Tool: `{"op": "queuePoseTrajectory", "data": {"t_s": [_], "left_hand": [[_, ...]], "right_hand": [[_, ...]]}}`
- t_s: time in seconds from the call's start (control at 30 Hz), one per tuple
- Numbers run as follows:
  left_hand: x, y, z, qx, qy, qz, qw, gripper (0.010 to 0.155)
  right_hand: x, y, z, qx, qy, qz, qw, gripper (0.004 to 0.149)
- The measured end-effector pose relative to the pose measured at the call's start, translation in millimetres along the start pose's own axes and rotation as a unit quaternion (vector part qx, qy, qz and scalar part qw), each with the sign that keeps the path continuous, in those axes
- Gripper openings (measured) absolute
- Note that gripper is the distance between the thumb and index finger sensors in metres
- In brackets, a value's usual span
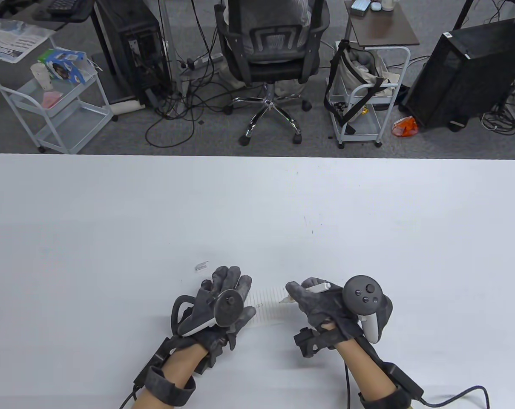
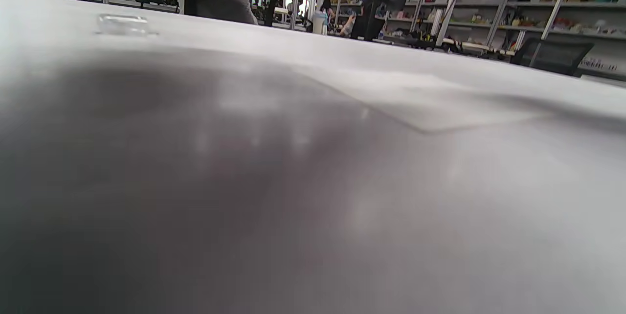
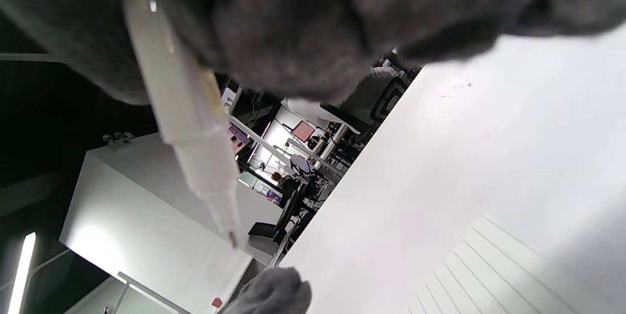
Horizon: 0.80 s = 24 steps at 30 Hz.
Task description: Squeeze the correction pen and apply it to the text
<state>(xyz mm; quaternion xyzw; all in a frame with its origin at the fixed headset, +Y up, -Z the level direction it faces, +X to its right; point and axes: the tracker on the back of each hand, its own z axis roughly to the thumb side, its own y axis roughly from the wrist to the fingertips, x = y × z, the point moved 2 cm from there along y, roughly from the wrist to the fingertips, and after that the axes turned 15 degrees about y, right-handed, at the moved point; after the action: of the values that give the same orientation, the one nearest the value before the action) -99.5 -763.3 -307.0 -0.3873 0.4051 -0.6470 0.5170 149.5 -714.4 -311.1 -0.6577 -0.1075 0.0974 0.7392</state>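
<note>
Here, right hand (image 1: 325, 304) grip clenched around correction pen (image 3: 188, 108); left hand (image 1: 223, 304) flat, released, on paper (image 1: 268, 304).

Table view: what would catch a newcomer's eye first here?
Two gloved hands low on the white table, each with a tracker strapped on. The right hand holds a white correction pen, tip aimed at a lined paper strip; the left hand rests flat on the strip's other end.

The paper (image 1: 268, 304) lies on the table (image 1: 112, 221) between left hand (image 1: 223, 304) and right hand (image 1: 321, 302).
</note>
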Motion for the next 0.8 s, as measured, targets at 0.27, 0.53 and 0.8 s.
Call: {"op": "queuePoseTrajectory", "data": {"t_s": [0.27,0.53,0.8], "left_hand": [[21.0,10.5,16.1,0.031,0.039,-0.101,0.994,0.074],[34.6,11.1,16.9,0.059,0.021,-0.161,0.985,0.073],[37.9,10.6,16.2,0.063,0.013,-0.178,0.982,0.072]], "right_hand": [[-23.3,-1.7,10.2,0.024,-0.128,0.004,0.991,0.036],[-55.6,8.3,18.3,0.018,-0.205,0.039,0.978,0.038],[-98.1,21.9,14.6,0.045,-0.298,0.049,0.952,0.037]]}}
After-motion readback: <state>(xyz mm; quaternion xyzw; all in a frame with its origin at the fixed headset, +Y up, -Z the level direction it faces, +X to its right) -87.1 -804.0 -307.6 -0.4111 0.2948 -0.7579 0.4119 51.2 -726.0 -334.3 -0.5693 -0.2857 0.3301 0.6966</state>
